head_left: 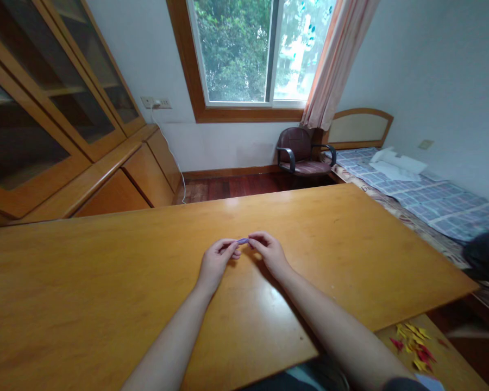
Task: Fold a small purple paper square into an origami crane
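Observation:
A small, narrow purple piece that looks like folded paper (243, 241) is held up between my two hands, just above the wooden table (106, 282). My left hand (220, 260) pinches its left end between thumb and fingers. At the opposite end, the thumb and fingertips of my right hand (269, 252) grip it too. The fingertips cover both ends, so only the middle of the piece shows.
On a lower surface at the bottom right lie several yellow and red folded paper pieces (415, 342). Beyond the table stand a brown armchair (297, 149) and a bed with a checked cover (444, 201). Glass-fronted cabinets (57, 92) line the left wall.

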Motion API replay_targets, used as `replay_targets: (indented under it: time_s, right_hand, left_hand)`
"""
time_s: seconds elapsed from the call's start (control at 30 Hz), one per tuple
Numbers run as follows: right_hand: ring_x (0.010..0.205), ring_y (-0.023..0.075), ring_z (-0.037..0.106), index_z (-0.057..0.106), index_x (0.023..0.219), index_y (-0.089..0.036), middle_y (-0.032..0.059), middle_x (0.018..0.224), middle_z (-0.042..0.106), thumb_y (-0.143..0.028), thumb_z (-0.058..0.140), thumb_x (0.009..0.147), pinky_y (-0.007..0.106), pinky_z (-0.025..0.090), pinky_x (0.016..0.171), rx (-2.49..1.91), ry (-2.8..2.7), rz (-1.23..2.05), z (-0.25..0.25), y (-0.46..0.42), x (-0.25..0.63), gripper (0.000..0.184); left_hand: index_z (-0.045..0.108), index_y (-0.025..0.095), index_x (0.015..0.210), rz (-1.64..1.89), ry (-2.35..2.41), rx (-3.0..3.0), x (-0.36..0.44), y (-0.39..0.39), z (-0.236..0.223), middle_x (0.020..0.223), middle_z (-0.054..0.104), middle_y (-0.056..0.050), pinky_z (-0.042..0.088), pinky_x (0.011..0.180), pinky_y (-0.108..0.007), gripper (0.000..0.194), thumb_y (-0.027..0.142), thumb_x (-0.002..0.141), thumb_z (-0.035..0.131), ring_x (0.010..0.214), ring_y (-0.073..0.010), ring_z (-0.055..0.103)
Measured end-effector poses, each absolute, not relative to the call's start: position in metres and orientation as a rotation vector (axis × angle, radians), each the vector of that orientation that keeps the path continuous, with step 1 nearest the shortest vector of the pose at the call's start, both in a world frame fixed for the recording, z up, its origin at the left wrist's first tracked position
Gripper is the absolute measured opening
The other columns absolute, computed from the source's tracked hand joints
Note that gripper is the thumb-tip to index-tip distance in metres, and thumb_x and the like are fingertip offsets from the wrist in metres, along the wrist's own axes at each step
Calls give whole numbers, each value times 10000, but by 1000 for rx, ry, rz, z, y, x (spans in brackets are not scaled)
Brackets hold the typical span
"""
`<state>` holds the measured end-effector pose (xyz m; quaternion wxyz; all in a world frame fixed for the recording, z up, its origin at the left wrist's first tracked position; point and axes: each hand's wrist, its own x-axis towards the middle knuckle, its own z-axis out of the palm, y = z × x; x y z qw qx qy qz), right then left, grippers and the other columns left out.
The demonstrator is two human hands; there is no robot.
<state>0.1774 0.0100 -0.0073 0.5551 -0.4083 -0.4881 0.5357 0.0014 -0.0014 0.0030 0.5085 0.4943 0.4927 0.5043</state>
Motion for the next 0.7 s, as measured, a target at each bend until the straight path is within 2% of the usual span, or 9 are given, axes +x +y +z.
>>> replay_targets:
  time_s: [0.17, 0.23, 0.33, 0.53, 0.7]
  right_hand:
    - [915, 187, 627, 724, 931, -208, 42, 967, 660, -324, 744, 789, 324, 498, 863, -989, -1279, 1058, -9, 11, 179, 185]
    - [853, 171, 625, 719, 963, -214, 26, 917, 643, -328, 761, 773, 303, 512, 812, -995, -1260, 1034, -10, 11, 179, 226]
    - [744, 154, 632, 701, 1036, -214, -1, 802, 656, -362, 756, 779, 289, 531, 747, -947, -1210, 1183, -11, 9, 176, 301]
    - [946, 207, 686, 745, 972, -214, 53, 998, 747, -366, 741, 806, 355, 526, 922, -893, -1303, 1207, -4, 3, 175, 225]
    - [958, 204, 690, 754, 933, -225, 45, 997, 752, -317, 719, 837, 353, 523, 936, -865, -1364, 1103, -2, 4, 178, 138]
  left_hand:
    - [709, 159, 919, 1298, 1191, 1274, 1, -3, 4, 784, 726, -41, 570, 683, -286, 283, 411, 793, 729, 708, -177, 695]
    - [712, 168, 915, 1327, 1194, 1324, 1, -5, 6, 802, 719, -36, 568, 688, -284, 244, 389, 814, 712, 718, -175, 694]
    - [716, 177, 910, 1348, 1195, 1420, 2, -8, 11, 811, 708, -32, 558, 699, -279, 196, 359, 843, 685, 733, -173, 688]
    - [729, 201, 936, 1335, 1185, 1704, 3, -11, 16, 865, 713, -35, 517, 790, -278, 159, 322, 896, 633, 814, -169, 667]
    - [728, 196, 919, 1314, 1161, 1665, 5, -12, 17, 889, 718, -41, 512, 786, -272, 162, 337, 859, 678, 832, -177, 668]
